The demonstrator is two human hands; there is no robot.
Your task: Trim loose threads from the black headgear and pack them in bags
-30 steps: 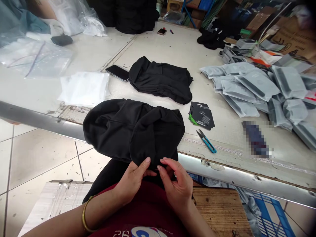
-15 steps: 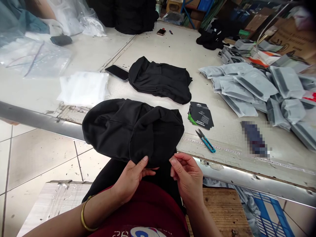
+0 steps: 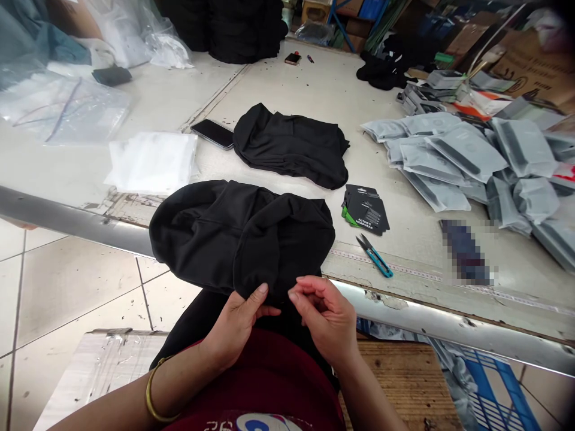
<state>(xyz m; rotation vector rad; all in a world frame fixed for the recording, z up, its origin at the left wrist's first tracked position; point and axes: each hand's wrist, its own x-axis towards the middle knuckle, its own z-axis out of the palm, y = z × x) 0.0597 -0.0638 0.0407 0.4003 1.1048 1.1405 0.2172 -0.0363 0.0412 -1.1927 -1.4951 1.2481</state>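
At the table's metal edge [image 3: 72, 220], a black fabric bundle [image 3: 238, 239] overhung toward the person; the left hand [image 3: 236, 323] pinched its hem, the right hand [image 3: 321, 317] curled just beside it, hold unclear. A slipped pinch could drop it to the floor tiles [image 3: 76, 287] at nine o'clock; thread snips [image 3: 375, 260] lay at two o'clock.

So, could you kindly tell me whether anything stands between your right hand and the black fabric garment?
Nothing visible does: the right hand sits at the lower edge of the black fabric garment, with nothing between its fingertips and the cloth.
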